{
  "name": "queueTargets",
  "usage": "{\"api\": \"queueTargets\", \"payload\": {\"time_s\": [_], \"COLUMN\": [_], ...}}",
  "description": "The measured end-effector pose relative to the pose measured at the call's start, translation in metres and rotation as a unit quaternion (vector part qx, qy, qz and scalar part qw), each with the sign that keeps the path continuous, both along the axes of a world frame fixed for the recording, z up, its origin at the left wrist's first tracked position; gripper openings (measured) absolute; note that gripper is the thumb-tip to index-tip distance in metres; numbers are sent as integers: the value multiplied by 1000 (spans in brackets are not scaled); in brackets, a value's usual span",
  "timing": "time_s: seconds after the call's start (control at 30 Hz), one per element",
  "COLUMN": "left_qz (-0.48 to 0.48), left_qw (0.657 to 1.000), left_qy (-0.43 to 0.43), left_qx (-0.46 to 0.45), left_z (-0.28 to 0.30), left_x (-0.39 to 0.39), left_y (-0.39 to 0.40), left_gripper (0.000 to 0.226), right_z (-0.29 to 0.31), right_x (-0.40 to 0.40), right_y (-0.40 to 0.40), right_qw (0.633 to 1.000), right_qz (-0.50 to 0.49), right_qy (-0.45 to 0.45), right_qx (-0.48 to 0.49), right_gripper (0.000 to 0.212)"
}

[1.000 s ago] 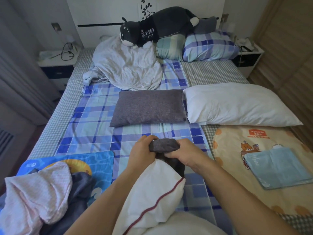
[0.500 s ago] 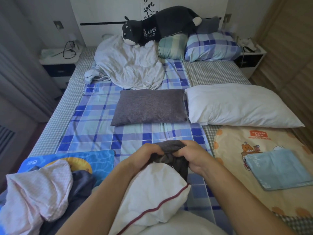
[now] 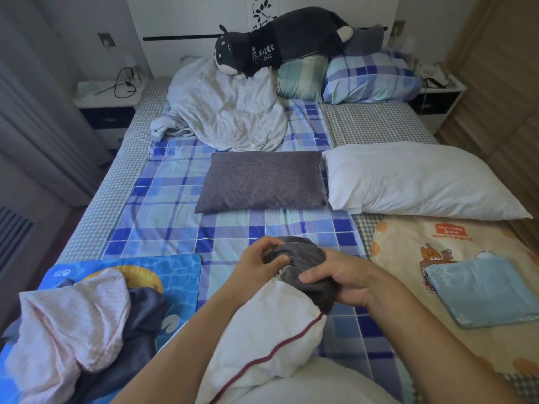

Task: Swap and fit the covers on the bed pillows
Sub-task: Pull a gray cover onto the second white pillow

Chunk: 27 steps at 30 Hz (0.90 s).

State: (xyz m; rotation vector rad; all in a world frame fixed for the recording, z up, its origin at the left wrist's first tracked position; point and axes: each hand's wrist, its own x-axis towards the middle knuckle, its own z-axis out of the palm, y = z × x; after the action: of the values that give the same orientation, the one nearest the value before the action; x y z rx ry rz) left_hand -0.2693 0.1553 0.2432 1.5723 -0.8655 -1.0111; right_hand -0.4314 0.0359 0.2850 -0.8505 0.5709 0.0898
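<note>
Using the grey pillow in the middle of the bed as my reference point here. Way down-left of it, at the bed's near corner, a pink cloth is lying crumpled over some dark fabric on a blue mat. Between that pile and the grey pillow there's a decent open patch of plaid sheet.

Straight below the grey pillow, both forearms are reaching in from the bottom edge. The left hand is curling its fingers into the bunched dark grey cover, pinching a fold near the top of the bunch. The right hand is gripping the same cover from the right side, fingers wrapped over the fabric and the thumb underneath, I think, though that bit is kinda hidden. The cover is sitting scrunched over the far end of a white pillow with a red piping line, which is lying lengthwise toward the camera, most of it uncovered.

Just right of the grey pillow, nearly touching it, a big white pillow is stretching out to the bed's right edge. Below that one, a folded light blue cloth is resting on a cartoon-print blanket. Up behind the grey pillow, a crumpled white duvet and a dark plush toy are piled by the headboard.
</note>
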Motion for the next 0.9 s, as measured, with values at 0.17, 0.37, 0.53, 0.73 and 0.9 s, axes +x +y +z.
{"api": "queueTargets", "payload": {"time_s": [0.17,0.37,0.53,0.73,0.9], "left_qz": [-39,8,-162,-101,-4], "left_qw": [999,982,906,789,786], "left_qy": [20,-186,-375,-606,-600], "left_qx": [-3,-37,-111,8,148], "left_z": [10,37,83,44,28], "left_x": [-1,-10,-26,-20,24], "left_y": [6,23,77,78,69], "left_gripper": [16,17,43,57,42], "right_z": [-2,-4,3,14,4], "right_x": [-10,-15,-3,22,32], "right_y": [10,6,-4,0,8], "right_qw": [987,992,971,966,925], "right_qz": [9,-70,-235,-255,-326], "right_qy": [-88,-73,9,36,79], "right_qx": [134,79,40,-3,-177], "right_gripper": [59,85,59,51,52]}}
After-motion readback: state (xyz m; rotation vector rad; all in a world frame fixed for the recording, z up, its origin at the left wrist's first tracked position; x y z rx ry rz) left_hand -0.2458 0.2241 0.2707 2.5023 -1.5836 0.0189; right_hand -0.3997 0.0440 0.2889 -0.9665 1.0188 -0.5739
